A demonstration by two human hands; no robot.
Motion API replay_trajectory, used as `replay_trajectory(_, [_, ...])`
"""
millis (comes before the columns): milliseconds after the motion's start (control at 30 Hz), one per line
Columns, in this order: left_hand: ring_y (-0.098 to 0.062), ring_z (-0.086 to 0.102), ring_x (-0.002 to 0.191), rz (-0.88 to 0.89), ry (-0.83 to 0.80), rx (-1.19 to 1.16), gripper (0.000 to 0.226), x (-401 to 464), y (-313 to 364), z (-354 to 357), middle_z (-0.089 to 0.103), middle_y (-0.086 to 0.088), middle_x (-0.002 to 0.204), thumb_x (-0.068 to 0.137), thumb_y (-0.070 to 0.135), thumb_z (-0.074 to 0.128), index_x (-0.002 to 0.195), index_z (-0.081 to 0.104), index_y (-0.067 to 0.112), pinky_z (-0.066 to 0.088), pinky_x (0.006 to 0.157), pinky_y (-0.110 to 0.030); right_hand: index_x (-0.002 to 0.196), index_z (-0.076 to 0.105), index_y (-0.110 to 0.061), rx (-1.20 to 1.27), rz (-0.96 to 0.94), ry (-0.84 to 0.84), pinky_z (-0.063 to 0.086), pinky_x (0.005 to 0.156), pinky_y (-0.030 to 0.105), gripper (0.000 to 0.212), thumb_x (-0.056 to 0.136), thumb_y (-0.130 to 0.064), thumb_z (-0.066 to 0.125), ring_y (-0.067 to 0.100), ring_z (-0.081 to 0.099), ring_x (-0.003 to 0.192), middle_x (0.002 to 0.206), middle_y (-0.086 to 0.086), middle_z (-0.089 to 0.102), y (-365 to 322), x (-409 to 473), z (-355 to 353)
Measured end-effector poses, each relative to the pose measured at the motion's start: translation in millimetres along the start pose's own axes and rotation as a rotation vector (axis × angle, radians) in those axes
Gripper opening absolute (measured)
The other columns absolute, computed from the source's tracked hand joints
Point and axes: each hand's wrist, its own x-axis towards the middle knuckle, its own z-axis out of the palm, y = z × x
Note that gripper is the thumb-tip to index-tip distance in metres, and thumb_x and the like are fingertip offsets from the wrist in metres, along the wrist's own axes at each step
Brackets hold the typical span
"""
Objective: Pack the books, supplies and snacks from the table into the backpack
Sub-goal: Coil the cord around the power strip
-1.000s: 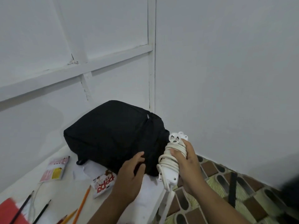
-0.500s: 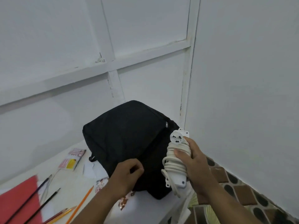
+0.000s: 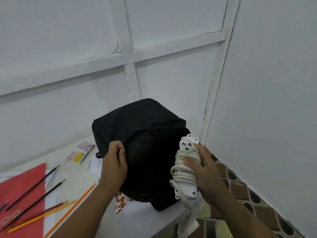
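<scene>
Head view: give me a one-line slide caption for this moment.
Left hand pinches the black backpack flap while right hand holds a coiled white power strip beside it.

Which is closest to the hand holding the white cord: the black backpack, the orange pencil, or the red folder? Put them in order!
From the right hand, which holds the power strip:
1. The backpack, right beside it on its left.
2. The orange pencil, past the other hand, lower left on the table.
3. The red folder, at the far left edge.
</scene>
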Motion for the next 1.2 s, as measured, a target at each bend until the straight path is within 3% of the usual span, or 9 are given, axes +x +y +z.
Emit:
replay_trajectory(100, [-0.011, 0.055, 0.089, 0.056, -0.011, 0.030, 0.034, 18.5, -1.6, -6.0, 0.057, -0.002, 0.096, 0.096, -0.005, 0.047, 0.094, 0.060, 0.026, 0.046, 0.083, -0.027, 0.116, 0.062, -0.033, 0.027, 0.024, -0.049, 0.059, 0.066, 0.035, 0.031, 0.092, -0.014, 0.066, 0.020, 0.070, 0.078, 0.091, -0.008, 0.069, -3.7, 2.9, 3.5])
replay_trajectory(167, [-0.006, 0.050, 0.097, 0.004, -0.169, 0.084, 0.016, 23.5, -0.8, -7.3, 0.047, 0.002, 0.108, 0.096, 0.033, 0.056, 0.111, 0.060, 0.028, 0.047, 0.090, -0.031, 0.116, 0.062, -0.034, 0.015, 0.036, -0.083, 0.059, 0.066, 0.036, 0.031, 0.092, -0.015, 0.067, 0.022, 0.070, 0.079, 0.094, -0.002, 0.069, -4.4, 6.7, 7.6])
replay_trajectory(267, [-0.019, 0.041, 0.113, -0.010, -0.338, 0.546, 0.094, 22.6, -6.9, -5.4, 0.034, -0.003, 0.129, 0.057, 0.079, 0.073, 0.133, 0.046, 0.031, 0.045, 0.096, -0.041, 0.115, 0.062, -0.037, -0.024, 0.037, -0.145, 0.062, 0.072, 0.043, 0.032, 0.091, -0.017, 0.068, 0.025, 0.070, 0.086, 0.099, 0.000, 0.068, -5.7, 14.7, 17.5])
replay_trajectory(333, [-0.034, 0.039, 0.121, 0.028, -0.354, 0.781, 0.103, 24.4, -14.5, -1.7, 0.035, -0.012, 0.140, 0.044, 0.074, 0.082, 0.134, 0.052, 0.031, 0.043, 0.098, -0.051, 0.114, 0.061, -0.037, -0.049, 0.034, -0.186, 0.062, 0.075, 0.043, 0.032, 0.090, -0.018, 0.069, 0.025, 0.070, 0.087, 0.099, 0.000, 0.068, -6.5, 20.9, 25.4])
replay_trajectory(400, [-0.037, 0.048, 0.119, 0.066, -0.324, 0.738, 0.084, 31.9, -24.0, -3.4, 0.049, -0.012, 0.136, 0.054, 0.058, 0.086, 0.128, 0.063, 0.028, 0.046, 0.096, -0.051, 0.115, 0.061, -0.035, -0.077, 0.030, -0.232, 0.062, 0.078, 0.042, 0.032, 0.088, -0.021, 0.072, 0.025, 0.069, 0.089, 0.101, 0.002, 0.068, -6.7, 27.2, 34.7])
replay_trajectory(567, [-0.011, 0.064, 0.090, 0.010, -0.270, 0.327, 0.038, 60.6, -3.7, -29.4, 0.072, 0.008, 0.102, 0.083, 0.028, 0.077, 0.119, 0.066, 0.028, 0.046, 0.078, -0.022, 0.118, 0.062, -0.037, -0.096, 0.110, -0.429, 0.060, 0.086, 0.046, 0.041, 0.083, -0.022, 0.073, 0.026, 0.070, 0.099, 0.109, 0.002, 0.069, -3.0, 46.7, 57.6])
replay_trajectory(767, [0.003, 0.062, 0.094, 0.005, -0.265, 0.145, 0.034, 91.2, 25.9, -56.4, 0.068, 0.022, 0.100, 0.086, 0.019, 0.074, 0.116, 0.068, 0.034, 0.044, 0.080, -0.011, 0.116, 0.066, -0.024, -0.129, 0.321, -0.749, 0.056, 0.082, 0.034, 0.032, 0.090, -0.006, 0.065, 0.019, 0.069, 0.092, 0.101, 0.003, 0.072, -16.1, 86.5, 105.8])
replay_trajectory(933, [0.005, 0.063, 0.095, 0.014, -0.301, 0.082, 0.034, 90.1, 31.1, -58.9, 0.071, 0.021, 0.100, 0.085, 0.012, 0.074, 0.112, 0.070, 0.032, 0.045, 0.078, -0.007, 0.127, 0.060, -0.008, -0.263, 0.445, -0.898, 0.048, 0.104, 0.047, 0.040, 0.088, -0.013, 0.067, 0.033, 0.065, 0.113, 0.125, 0.020, 0.066, -14.4, 124.5, 140.6])
replay_trajectory(1200, [0.005, 0.064, 0.100, -0.017, -0.255, 0.004, 0.047, 87.7, 28.6, -68.4, 0.070, 0.029, 0.102, 0.083, 0.003, 0.074, 0.109, 0.068, 0.043, 0.049, 0.084, -0.011, 0.112, 0.068, -0.008, -0.051, 0.520, -0.577, 0.053, 0.094, 0.047, 0.025, 0.088, -0.010, 0.067, 0.028, 0.069, 0.090, 0.099, 0.016, 0.074, 19.1, 139.3, 149.5])
